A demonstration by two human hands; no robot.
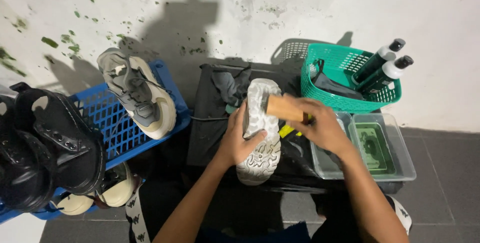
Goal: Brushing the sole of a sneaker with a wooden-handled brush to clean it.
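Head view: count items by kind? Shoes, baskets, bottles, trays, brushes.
Shoes: 5 (sneaker in left hand, grey sneaker, two black boots, one under the crate)
Baskets: 2
Bottles: 2
Trays: 2
Brushes: 1, in right hand
Total: 12

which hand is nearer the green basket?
Right. The right hand, holding a wooden brush, sits just below the green basket; the left hand is farther left, gripping the shoe.

The right hand (322,128) covers most of the brush (284,108), so its bristles cannot be seen. The shoe (261,130) shows only its sole; its upper is hidden. The boots (45,148) and crate (107,123) run off the left edge.
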